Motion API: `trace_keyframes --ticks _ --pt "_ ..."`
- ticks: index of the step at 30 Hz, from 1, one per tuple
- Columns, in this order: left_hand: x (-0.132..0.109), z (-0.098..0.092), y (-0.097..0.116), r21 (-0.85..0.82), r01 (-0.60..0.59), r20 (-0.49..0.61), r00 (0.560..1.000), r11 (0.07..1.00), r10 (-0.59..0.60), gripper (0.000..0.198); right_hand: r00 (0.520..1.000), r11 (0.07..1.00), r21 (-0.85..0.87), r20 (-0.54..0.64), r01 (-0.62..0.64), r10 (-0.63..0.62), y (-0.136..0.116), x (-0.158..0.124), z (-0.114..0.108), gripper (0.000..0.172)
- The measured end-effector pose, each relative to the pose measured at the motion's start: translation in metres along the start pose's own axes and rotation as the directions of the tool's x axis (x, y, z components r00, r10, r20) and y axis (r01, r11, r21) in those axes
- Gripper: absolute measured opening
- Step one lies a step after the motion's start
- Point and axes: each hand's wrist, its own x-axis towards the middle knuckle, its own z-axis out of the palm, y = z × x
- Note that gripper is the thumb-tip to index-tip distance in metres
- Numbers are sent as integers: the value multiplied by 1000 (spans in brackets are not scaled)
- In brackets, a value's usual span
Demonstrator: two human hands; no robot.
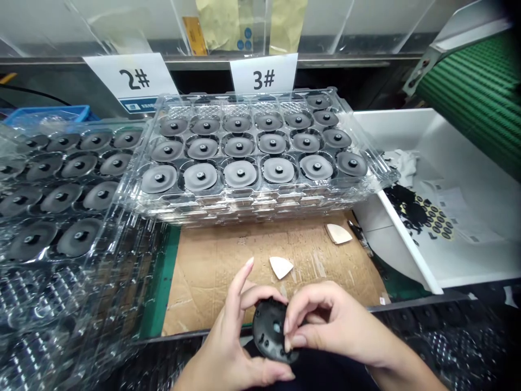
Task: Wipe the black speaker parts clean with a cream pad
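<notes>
My left hand (232,336) grips a black round plastic cap (268,331) by its rim, thumb below and a finger above. The cap's face, with small holes and a pale spot near the middle, is turned up towards me. On the right side of the cap, my right hand (321,326) has its thumb and forefinger pinched together against the face. Whatever sits between those fingertips is hidden. Just beyond my hands, a white wedge-shaped pad (280,267) lies on the cardboard sheet (228,271).
A stack of clear trays (256,184) holding grey caps stands behind the cardboard, with more filled trays (61,201) at left. A second white wedge (338,234) lies near a dark pen-like tool (360,237). The white bin (411,260) at right holds black scraps and sticker sheets.
</notes>
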Motion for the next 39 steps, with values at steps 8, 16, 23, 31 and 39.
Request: trace_keyframes --ticks 8,16,23,31,39 --pt "0 -1 -3 77 -131 -42 990 988 134 105 925 930 -316 -264 186 -274 14 -5 -18 9" --pt "0 1 -8 137 -112 -14 993 984 115 113 835 356 -881 75 312 -545 -2 -1 7 15" --pt "-2 3 -6 216 -35 16 999 976 33 113 869 212 -932 168 294 -466 -2 10 15 18" --pt "0 10 -16 377 -32 27 999 926 24 105 930 266 -931 155 251 -333 11 28 24 9" --pt "0 4 -12 301 -10 -53 998 953 27 104 841 724 -676 -304 142 -448 4 8 -10 15"
